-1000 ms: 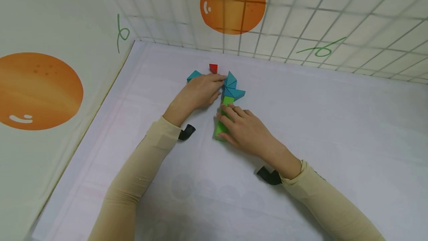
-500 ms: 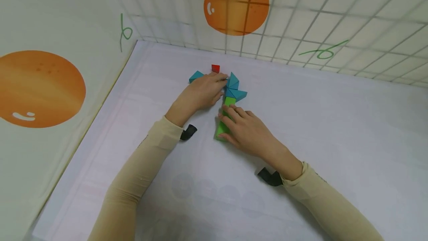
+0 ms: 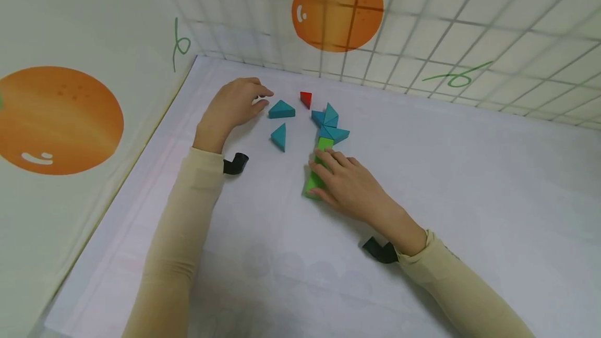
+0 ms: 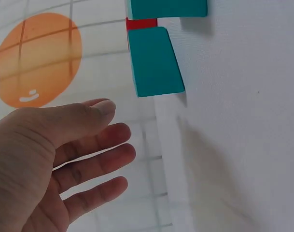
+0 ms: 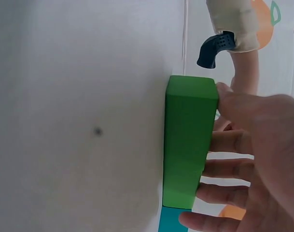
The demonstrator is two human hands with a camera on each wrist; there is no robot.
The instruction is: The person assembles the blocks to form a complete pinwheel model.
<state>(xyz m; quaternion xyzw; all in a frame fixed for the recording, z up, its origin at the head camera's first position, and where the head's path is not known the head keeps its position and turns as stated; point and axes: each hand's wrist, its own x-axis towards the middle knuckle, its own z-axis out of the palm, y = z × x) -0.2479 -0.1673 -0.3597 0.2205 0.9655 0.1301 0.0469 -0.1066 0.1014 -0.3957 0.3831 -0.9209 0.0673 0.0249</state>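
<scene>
Left hand (image 3: 236, 103), upper left of centre: fingers apart, holding nothing, beside a loose teal wedge (image 3: 282, 112) | Right hand (image 3: 351, 185), mid-frame: fingers spread, resting on the green block (image 5: 188, 150), I'd judge to steady it against the teal fan (image 3: 331, 118).

Left grip (image 3: 232, 103), bare, thumb (image 4: 79, 122) apart from loosely bent fingers (image 4: 98, 166), right grip (image 3: 354, 189), bare, fingers (image 5: 229, 168) extended and spaced, both forearms (image 3: 176, 228) sleeved
</scene>
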